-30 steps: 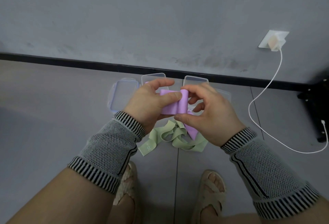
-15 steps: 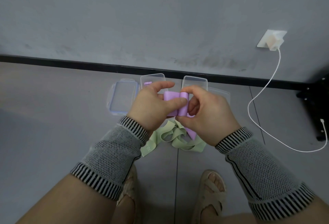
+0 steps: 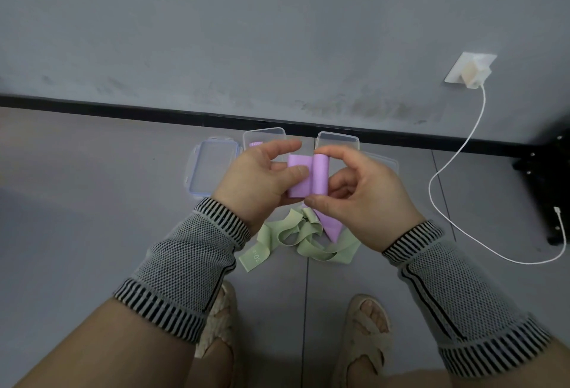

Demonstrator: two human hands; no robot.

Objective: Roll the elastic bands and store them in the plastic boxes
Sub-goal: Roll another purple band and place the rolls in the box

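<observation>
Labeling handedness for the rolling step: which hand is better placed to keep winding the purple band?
Right. The right hand already pinches the rolled end of the purple band between thumb and fingertips, so it can likely keep turning. The left hand holds the flat, unrolled part and suits feeding it in.

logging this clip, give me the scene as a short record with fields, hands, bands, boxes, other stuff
left hand: left hand holds the flat end of the purple band, thumb on top
right hand: right hand pinches the rolled end of the same band
loose band: green band lies tangled on the floor, below the hands
boxes: two clear boxes near the wall; the left one has something purple inside
lid: clear lid with blue rim, flat on the floor, left of the boxes
other: white cable from a wall charger
</observation>
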